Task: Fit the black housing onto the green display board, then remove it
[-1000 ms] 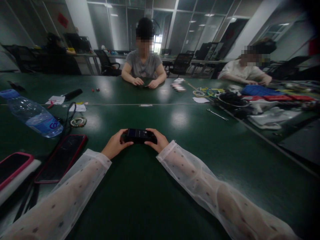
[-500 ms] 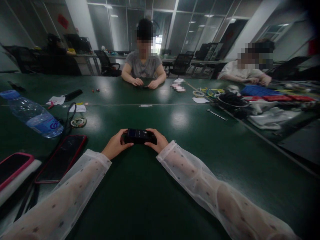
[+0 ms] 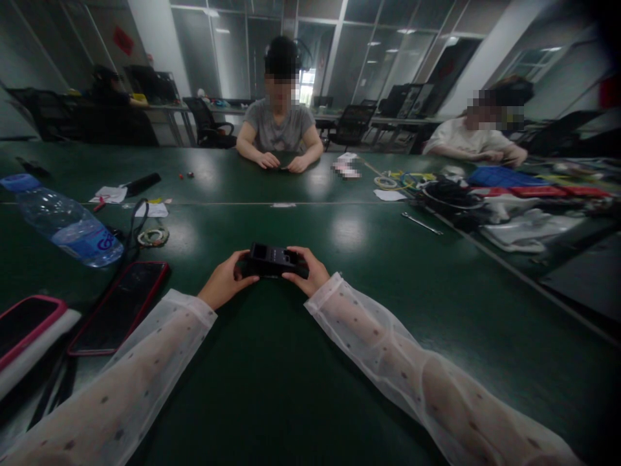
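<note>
Black device (image 3: 273,257): clasping it btwn L hand (image 3: 226,280) and R hand (image 3: 312,273), i.e. using a two-ended grip w/ thumbs on near side. Holding it mid-view, on or just above green surface (image 3: 272,362), can't tell which. Wearing sheer dotted sleeves (image 3: 378,346). Seeing to L: red-edged phone (image 3: 119,309), pink-edged phone (image 3: 29,320), blue-capped bottle (image 3: 65,223), small coil (image 3: 152,237). Seeing to R: wrench (image 3: 422,223), then cables (image 3: 388,182) etc. farther off. Facing a person in grey (image 3: 280,133) across surface, w/ a person in white (image 3: 463,137) sitting far R.
</note>
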The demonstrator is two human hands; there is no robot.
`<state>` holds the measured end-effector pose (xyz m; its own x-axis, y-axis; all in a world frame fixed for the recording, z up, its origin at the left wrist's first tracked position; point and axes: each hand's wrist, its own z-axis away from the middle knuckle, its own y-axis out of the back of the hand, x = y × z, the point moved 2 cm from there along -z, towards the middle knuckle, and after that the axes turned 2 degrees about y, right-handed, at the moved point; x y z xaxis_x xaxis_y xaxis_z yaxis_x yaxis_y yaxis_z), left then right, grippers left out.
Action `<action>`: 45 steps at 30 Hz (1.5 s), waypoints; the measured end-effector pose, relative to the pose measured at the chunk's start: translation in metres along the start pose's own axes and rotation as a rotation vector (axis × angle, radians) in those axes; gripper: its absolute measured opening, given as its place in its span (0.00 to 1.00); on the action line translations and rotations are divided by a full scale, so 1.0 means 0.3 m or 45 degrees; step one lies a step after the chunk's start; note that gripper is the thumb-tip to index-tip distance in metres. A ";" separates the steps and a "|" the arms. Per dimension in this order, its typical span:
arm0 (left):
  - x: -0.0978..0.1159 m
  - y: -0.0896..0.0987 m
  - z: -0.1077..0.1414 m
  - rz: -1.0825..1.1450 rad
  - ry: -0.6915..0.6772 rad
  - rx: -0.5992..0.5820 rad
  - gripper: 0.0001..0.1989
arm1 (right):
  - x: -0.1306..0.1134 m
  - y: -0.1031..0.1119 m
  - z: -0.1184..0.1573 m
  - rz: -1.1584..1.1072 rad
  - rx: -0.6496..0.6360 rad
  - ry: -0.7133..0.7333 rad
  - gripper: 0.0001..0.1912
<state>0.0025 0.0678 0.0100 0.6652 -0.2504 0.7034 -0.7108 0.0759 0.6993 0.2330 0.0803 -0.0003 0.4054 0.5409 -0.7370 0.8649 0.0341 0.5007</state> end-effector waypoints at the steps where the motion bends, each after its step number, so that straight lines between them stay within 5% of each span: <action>1: -0.001 -0.001 -0.001 0.012 -0.002 0.003 0.31 | -0.006 0.003 0.000 -0.025 0.027 0.017 0.29; 13: 0.005 0.003 0.003 0.114 -0.025 -0.038 0.27 | 0.027 0.051 -0.001 0.051 0.628 -0.021 0.28; 36: 0.011 0.009 0.006 0.108 -0.011 -0.043 0.26 | 0.146 0.051 0.006 0.525 0.607 -0.252 0.33; 45: -0.003 0.002 0.004 0.127 -0.027 -0.032 0.26 | 0.169 0.048 0.007 0.400 0.562 -0.234 0.30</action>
<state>0.0013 0.0670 0.0097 0.5862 -0.2610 0.7669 -0.7672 0.1253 0.6291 0.2667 0.1064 -0.0315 0.6738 0.3118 -0.6699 0.7201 -0.4806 0.5006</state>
